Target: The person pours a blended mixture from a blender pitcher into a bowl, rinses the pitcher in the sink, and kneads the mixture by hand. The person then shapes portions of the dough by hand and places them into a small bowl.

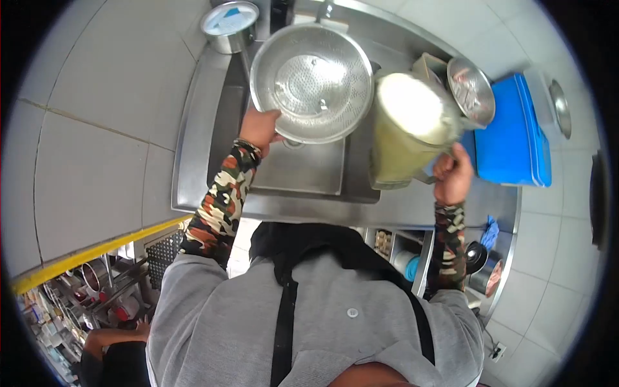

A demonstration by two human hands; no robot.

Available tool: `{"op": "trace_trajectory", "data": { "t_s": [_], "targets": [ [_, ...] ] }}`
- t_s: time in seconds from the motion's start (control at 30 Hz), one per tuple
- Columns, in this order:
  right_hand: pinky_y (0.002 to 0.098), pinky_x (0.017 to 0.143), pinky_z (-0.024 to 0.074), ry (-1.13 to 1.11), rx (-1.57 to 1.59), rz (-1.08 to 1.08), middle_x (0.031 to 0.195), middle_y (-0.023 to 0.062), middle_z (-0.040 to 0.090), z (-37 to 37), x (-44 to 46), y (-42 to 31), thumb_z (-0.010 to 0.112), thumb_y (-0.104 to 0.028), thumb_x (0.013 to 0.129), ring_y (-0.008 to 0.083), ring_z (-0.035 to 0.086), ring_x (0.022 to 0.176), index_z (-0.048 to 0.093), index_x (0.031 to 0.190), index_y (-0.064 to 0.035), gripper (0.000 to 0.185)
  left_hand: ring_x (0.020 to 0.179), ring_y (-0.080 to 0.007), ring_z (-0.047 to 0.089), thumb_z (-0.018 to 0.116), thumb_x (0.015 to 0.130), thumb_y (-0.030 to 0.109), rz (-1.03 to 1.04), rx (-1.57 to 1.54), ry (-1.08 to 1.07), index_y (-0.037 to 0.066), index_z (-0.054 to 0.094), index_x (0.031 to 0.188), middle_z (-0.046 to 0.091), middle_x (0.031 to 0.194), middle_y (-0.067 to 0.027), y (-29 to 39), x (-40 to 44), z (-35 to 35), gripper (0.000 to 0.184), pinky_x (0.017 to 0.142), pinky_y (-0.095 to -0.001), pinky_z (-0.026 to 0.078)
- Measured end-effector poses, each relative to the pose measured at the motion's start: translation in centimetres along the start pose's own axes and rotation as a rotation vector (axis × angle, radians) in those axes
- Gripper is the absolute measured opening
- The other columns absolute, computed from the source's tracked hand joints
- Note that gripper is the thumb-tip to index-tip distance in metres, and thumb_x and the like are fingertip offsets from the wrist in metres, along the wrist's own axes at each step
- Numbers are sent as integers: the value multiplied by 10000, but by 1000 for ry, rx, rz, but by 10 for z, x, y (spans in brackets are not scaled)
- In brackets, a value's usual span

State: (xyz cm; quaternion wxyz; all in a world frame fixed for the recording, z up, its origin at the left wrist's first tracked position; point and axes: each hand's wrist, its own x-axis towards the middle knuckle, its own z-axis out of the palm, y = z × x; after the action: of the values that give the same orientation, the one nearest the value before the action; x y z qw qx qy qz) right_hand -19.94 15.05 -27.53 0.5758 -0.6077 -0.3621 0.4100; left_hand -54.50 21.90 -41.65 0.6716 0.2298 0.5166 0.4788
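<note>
My left hand grips the near-left rim of a perforated metal colander, with the thumb over the edge. The colander is over the sink basin, and its bottom holes show. My right hand is closed round the handle of a large clear jug, right of the colander. Yellowish-green liquid shows through the jug's wall, and a white, foamy-looking layer covers its top. The jug is slightly blurred, and I cannot tell whether its base rests on the counter.
A lidded metal pot stands at the back left, near the tap. At right are a metal bowl with things in it and a blue box. Another person's arm shows at lower left.
</note>
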Motion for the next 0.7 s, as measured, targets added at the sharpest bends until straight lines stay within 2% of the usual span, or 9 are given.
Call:
{"op": "trace_trajectory", "data": {
  "t_s": [0.13, 0.2, 0.23, 0.3, 0.33, 0.4, 0.47, 0.57, 0.7],
  "targets": [
    [262, 369, 221, -118, -317, 60, 471, -21, 367, 113, 58, 60, 584, -293, 873, 91, 300, 372, 474, 586, -101, 362, 859, -327, 660, 488, 768, 13, 26, -25, 33, -33, 416, 1242, 575, 1085, -206, -10, 67, -51, 482, 651, -403, 616],
    [269, 361, 222, -127, -538, 126, 462, -24, 378, 176, 35, 86, 589, -313, 865, 90, 307, 362, 482, 560, -106, 384, 809, -318, 669, 508, 734, 13, 147, -97, 140, 3, 436, 1257, 621, 986, -188, -60, 73, -100, 528, 549, -395, 599],
    [269, 361, 222, -157, -573, 126, 462, -24, 378, 185, 35, 99, 589, -313, 865, 90, 307, 362, 482, 560, -106, 384, 845, -314, 665, 525, 732, 13, 298, 73, 182, 6, 425, 1251, 631, 986, -176, -112, 102, -119, 528, 637, -397, 587],
    [304, 483, 356, -262, -963, 51, 492, 24, 466, 181, 40, 125, 614, -405, 815, 136, 444, 464, 591, 592, 15, 476, 865, -298, 664, 535, 736, 19, 146, -22, 177, 10, 424, 1240, 635, 995, -166, -115, 59, -115, 516, 697, -379, 569],
    [304, 483, 356, -283, -982, 53, 492, 24, 466, 191, 39, 130, 614, -405, 815, 136, 444, 464, 591, 592, 15, 476, 885, -282, 662, 545, 740, 26, 13, -83, 141, 13, 423, 1229, 639, 1004, -156, -108, 46, -120, 504, 757, -362, 552],
    [338, 581, 419, -319, -1137, 32, 537, 102, 529, 194, 26, 113, 582, -465, 808, 193, 520, 535, 595, 605, 40, 544, 884, -267, 662, 562, 736, 15, 93, 2, 93, 25, 417, 1212, 638, 1010, -147, -146, 52, -127, 497, 754, -349, 552],
    [353, 601, 431, -401, -1224, -60, 557, 141, 543, 256, 24, 114, 561, -473, 817, 233, 539, 557, 601, 637, 51, 556, 816, -311, 667, 499, 758, 23, 12, -1, 114, -22, 456, 1215, 584, 1050, -217, -140, 68, -175, 461, 582, -398, 621],
    [385, 654, 449, -530, -1277, -251, 620, 212, 571, 263, 17, 86, 524, -487, 830, 314, 579, 631, 608, 697, 65, 573, 801, -321, 667, 486, 750, -1, -2, -307, 172, -33, 446, 1218, 580, 1051, -215, -87, 13, -163, 471, 574, -389, 623],
    [422, 738, 463, -661, -1450, -365, 776, 260, 617, 279, 9, 74, 458, -487, 857, 390, 613, 785, 624, 776, 55, 573, 794, -340, 665, 475, 738, -29, 19, -357, 182, -39, 421, 1241, 576, 1062, -207, -105, 20, -160, 507, 576, -388, 625]
  ]
}}
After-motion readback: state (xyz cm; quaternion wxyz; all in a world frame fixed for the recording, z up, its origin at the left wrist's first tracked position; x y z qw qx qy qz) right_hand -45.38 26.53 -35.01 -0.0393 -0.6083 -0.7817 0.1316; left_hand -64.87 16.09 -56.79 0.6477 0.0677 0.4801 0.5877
